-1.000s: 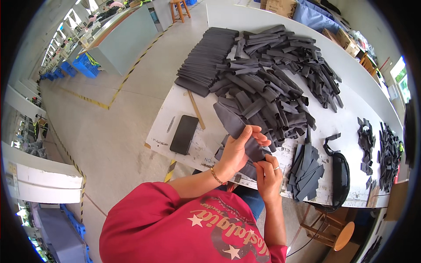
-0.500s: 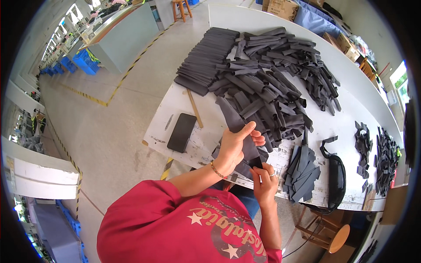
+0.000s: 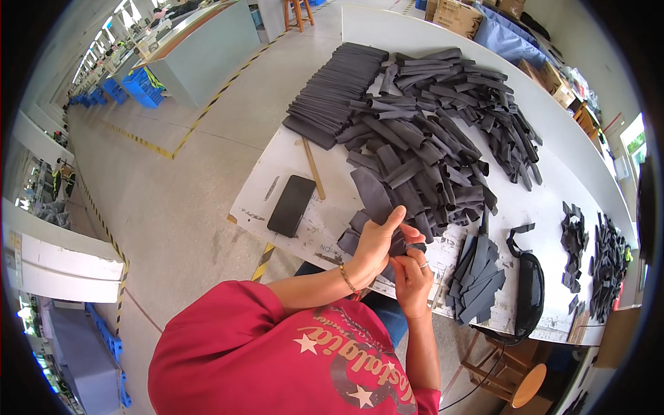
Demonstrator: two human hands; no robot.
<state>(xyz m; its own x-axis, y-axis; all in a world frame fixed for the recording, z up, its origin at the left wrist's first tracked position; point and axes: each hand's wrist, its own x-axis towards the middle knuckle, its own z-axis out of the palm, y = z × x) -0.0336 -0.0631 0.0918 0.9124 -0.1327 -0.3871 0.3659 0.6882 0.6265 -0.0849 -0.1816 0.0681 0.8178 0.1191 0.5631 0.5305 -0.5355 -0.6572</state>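
Head view: both hands meet over the front edge of the desk [image 3: 243,200], working on one dark cloth strip [image 3: 372,192] that slants up from them toward the heap. The left hand [image 3: 377,243] is mostly closed around the strip's middle, thumb on top, fingertips showing beyond, probably to steady the cloth. The right hand [image 3: 413,280] is drawn into a pinch at the lower end, thumb against fingers, seemingly for finer control; the exact contact is partly hidden. Beyond lies a loose heap of tubular dark pieces [image 3: 422,149], likely within easy reach by intent, while the flat pieces [image 3: 335,97] at its left overlap in a tidy row, which presumably keeps them orderly. A fan of flat scraps [image 3: 476,280] sits to the right, beside a black mesh item [image 3: 530,297]. The black phone [image 3: 291,205] and wooden stick [image 3: 313,168] lie left, apart from the hands. As for writing, the red shirt [image 3: 256,346] bears pale lettering with stars, and handwritten marks [image 3: 329,249] show near the desk's edge; print on the carton [image 3: 456,17] is too small to read.
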